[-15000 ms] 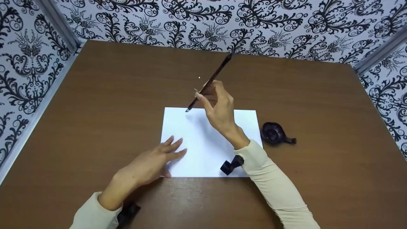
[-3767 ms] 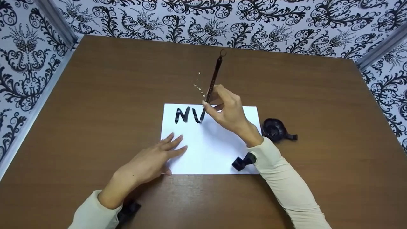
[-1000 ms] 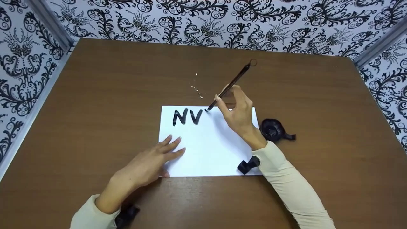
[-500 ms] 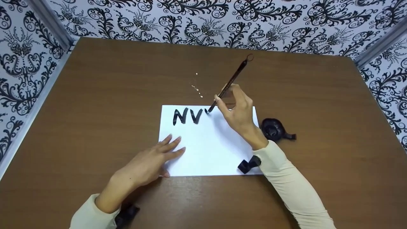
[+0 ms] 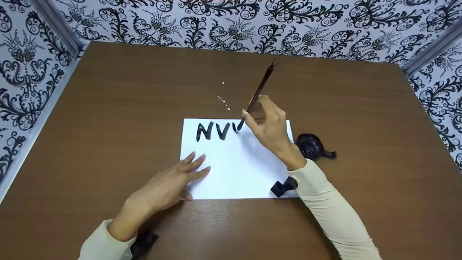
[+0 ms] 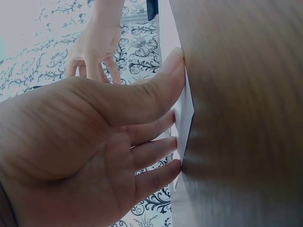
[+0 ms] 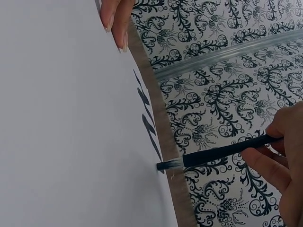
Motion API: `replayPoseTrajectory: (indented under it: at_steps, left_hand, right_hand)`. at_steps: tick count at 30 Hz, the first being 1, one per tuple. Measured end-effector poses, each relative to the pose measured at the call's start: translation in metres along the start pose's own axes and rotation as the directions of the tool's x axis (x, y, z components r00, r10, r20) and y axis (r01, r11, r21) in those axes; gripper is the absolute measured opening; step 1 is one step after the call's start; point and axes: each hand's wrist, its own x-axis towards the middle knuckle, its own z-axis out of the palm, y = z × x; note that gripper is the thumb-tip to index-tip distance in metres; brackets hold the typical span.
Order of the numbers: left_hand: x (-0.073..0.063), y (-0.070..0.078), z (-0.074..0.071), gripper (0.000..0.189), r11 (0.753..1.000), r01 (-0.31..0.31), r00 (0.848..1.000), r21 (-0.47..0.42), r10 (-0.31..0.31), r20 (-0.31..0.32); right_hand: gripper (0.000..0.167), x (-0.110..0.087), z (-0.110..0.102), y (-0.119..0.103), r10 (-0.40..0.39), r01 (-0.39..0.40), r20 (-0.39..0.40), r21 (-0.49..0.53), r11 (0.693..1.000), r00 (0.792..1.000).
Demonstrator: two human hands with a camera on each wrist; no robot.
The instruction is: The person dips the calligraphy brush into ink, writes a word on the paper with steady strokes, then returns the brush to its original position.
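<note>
A white sheet of paper (image 5: pixel 231 169) lies on the brown table, bearing a black N and V near its far edge and a short slanted stroke to their right. My right hand (image 5: pixel 272 131) pinches a dark calligraphy brush (image 5: pixel 260 85) by its lower shaft, tilted, with a hanging loop on top. In the right wrist view the black-tipped bristles (image 7: pixel 170 164) touch the paper at the last stroke. My left hand (image 5: pixel 162 187) rests with fingers spread on the paper's near left corner; the left wrist view shows its thumb (image 6: pixel 173 61) and fingertips against the sheet.
A black ink dish (image 5: pixel 310 146) with a short handle stands just right of the paper. Small pale specks (image 5: pixel 223 103) mark the table (image 5: pixel 144 83) beyond the sheet. Black-and-white patterned panels (image 5: pixel 231 29) rise behind the table and at both sides.
Earlier the paper was blank; the N and V have since appeared. Over the last second the brush tip has moved slightly down and right, lengthening the third stroke. The left hand has stayed in place.
</note>
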Motion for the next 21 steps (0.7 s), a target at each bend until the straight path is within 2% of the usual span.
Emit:
replayPoseTrajectory:
  at_steps: [12, 21]
  left_hand:
    - [0.0004, 0.0012, -0.0012, 0.069, 1.0, 0.017, 1.0, -0.002, -0.017, 0.013]
    - [-0.0003, 0.0007, 0.0001, 0.069, 1.0, 0.016, 1.0, -0.01, -0.016, 0.008]
  right_hand:
    - [0.021, -0.0001, -0.006, -0.0039, 0.016, -0.015, 0.093, -0.008, 1.0, 0.996]
    - [0.021, 0.0006, -0.0095, -0.0062, 0.028, -0.029, 0.132, 0.002, 1.0, 0.991]
